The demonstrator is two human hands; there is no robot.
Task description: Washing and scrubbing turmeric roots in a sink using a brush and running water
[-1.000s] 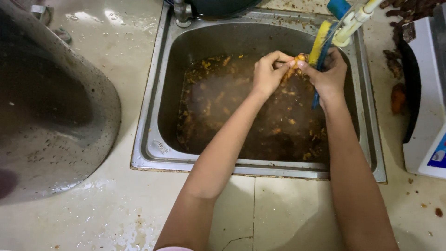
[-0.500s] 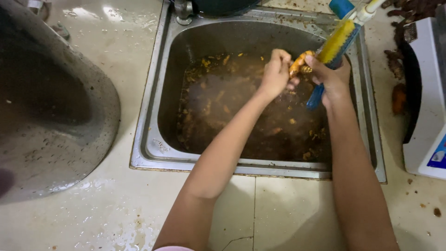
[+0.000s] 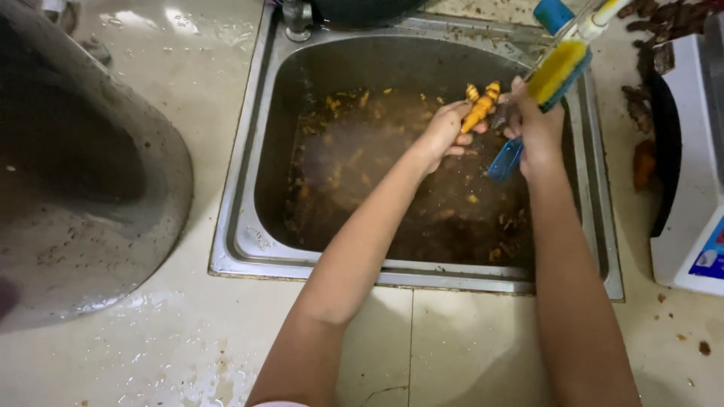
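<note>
Root (image 3: 480, 108) in left hand (image 3: 441, 136), brush (image 3: 544, 94) in right hand (image 3: 537, 124), over sink (image 3: 249, 234)

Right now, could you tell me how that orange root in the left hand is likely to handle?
The root looks stiff, keeping its knobby forked shape in the left hand. It is probably slippery, glistening wet above the murky sink. It seems light, pinched by fingers alone.

Pale tiled countertop (image 3: 188, 332), wet and speckled with dirt. Set into it at twelve o'clock, a steel sink (image 3: 241, 241) holding murky brown water. At nine o'clock rested a large grey metal basin (image 3: 90, 196). At three o'clock stood a white appliance (image 3: 690, 218), with dark root scraps (image 3: 652, 38) scattered toward one o'clock.
</note>
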